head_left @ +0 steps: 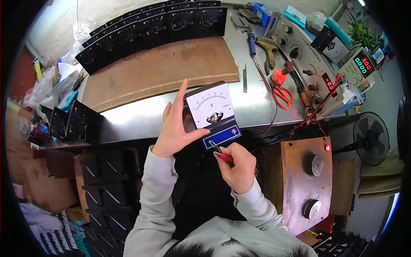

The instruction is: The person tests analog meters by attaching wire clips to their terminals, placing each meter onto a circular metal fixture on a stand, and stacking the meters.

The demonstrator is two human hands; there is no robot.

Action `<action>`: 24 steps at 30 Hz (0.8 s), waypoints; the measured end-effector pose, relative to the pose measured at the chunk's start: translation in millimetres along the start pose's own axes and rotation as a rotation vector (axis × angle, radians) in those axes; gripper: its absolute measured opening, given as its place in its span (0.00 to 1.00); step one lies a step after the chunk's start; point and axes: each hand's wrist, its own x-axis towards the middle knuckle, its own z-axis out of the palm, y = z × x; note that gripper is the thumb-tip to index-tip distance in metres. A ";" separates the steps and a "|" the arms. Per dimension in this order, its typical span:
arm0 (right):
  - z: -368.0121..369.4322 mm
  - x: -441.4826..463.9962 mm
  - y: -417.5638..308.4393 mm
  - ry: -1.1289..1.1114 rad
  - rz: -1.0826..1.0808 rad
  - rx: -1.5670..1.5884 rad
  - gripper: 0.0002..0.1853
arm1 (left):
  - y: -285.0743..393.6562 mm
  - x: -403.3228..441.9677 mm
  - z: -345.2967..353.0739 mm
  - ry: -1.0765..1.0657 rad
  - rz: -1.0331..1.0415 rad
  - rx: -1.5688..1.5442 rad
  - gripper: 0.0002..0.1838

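A voltmeter (211, 103) with a white dial and a blue lower panel (223, 136) is tilted at the bench's front edge. My left hand (174, 128) grips it by its left side, thumb across the front below the dial and index finger along the edge. My right hand (238, 166) is closed around a red-handled tool (224, 157). The tool's metal tip touches or lies just over the lower left part of the blue panel; exact contact is hard to tell.
Rows of black meter housings (154, 26) stand behind a brown board (167, 68). Tweezers (245, 79), orange scissors (283, 97) and a soldering iron (251, 44) lie right. Test equipment (308, 55) and a metal box with knobs (306, 184) stand further right.
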 end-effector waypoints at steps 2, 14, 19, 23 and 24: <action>3.3 3.3 -0.8 -0.029 -0.009 -0.065 0.11 | -1.9 0.7 2.3 0.015 0.015 0.022 0.68; -24.1 -16.3 17.4 0.141 0.355 0.480 0.12 | -7.7 -0.8 5.1 -0.009 0.033 0.016 0.66; -31.9 9.0 30.8 0.187 -0.039 0.029 0.13 | -3.5 0.7 3.3 -0.045 -0.010 -0.083 0.65; -22.5 13.2 36.7 0.149 0.033 -0.028 0.13 | 2.3 4.7 0.3 -0.079 -0.015 -0.143 0.65; -21.2 13.6 36.2 0.175 0.007 -0.032 0.12 | 2.9 5.4 0.1 -0.080 -0.016 -0.139 0.65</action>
